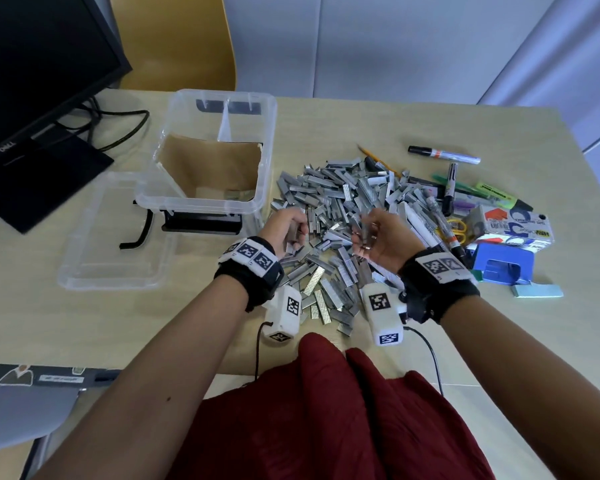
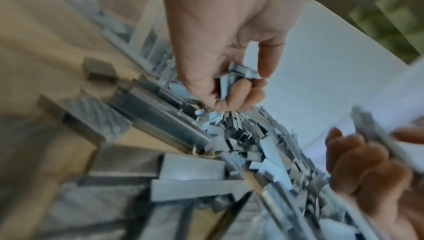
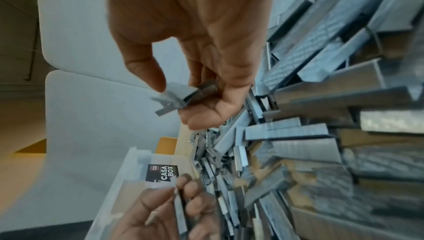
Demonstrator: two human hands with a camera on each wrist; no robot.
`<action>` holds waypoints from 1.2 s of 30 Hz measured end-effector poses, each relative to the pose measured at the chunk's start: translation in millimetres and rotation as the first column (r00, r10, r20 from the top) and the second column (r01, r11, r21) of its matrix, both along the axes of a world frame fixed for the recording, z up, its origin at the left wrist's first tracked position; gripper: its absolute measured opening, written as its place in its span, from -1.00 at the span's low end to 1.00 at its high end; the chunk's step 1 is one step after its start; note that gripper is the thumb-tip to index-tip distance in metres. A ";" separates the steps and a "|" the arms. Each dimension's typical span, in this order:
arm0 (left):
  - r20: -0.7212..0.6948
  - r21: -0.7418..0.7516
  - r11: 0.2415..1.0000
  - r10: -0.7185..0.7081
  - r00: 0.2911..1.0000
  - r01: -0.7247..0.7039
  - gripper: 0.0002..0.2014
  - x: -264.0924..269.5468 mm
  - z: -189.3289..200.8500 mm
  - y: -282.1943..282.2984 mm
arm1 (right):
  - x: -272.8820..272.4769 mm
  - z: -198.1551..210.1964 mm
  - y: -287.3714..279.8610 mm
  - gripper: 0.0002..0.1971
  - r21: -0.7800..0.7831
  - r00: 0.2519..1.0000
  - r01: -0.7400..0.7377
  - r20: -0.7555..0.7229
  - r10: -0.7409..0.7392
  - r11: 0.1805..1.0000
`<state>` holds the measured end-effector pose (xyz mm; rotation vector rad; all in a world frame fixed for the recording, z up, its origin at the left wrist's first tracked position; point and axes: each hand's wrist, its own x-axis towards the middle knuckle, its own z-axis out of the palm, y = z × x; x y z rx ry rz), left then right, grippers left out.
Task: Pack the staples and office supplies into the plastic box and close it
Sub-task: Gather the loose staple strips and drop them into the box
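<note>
Most staple strips lie heaped on the desk; the plastic box looks nearly empty, lid off. Left hand and right hand each clamp a few strips.

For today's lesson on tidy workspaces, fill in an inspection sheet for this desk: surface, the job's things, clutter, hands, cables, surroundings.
Surface: pale wooden table, crowded on its right half.
Job's things: clear plastic box open, cardboard sheet inside; its lid lies beside it; staple pile on the table; markers, highlighter, scissors, blue hole punch at right.
Clutter: printed carton, pencil.
Hands: left hand and right hand each grip staple strips above the pile.
Cables: black monitor leads; thin wrist-camera wires.
Surroundings: monitor, yellow chair, grey wall panels.
</note>
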<state>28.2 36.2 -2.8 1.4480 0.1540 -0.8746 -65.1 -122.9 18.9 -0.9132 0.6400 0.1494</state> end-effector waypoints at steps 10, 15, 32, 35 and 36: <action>0.192 0.429 0.903 -0.108 0.975 0.016 -0.64 11.1 0.9 -5.7 | 31.6 -13.2 27.7 -0.64 -0.879 0.891 -0.404 -0.316 0.327 0.252; 0.294 0.743 0.663 -0.451 0.843 0.095 -0.78 13.2 -0.6 -17.2 | 32.9 -17.9 29.0 -0.82 -0.855 0.801 -0.473 -0.518 0.299 -0.215; 0.129 0.894 0.368 -0.758 0.640 0.255 -0.48 23.0 -6.5 -46.7 | 5.9 -1.9 -13.9 -0.80 0.196 0.997 0.064 0.027 -0.071 0.978; 0.173 0.908 0.370 -0.758 0.628 0.196 -0.53 20.4 -10.4 -47.0 | 1.9 -5.5 -15.5 -0.76 0.267 0.992 0.121 0.005 -0.127 0.956; 0.186 0.911 0.370 -0.762 0.620 0.182 -0.54 19.1 -11.4 -47.3 | 1.2 -6.0 -15.0 -0.74 0.261 0.992 0.125 -0.009 -0.128 0.957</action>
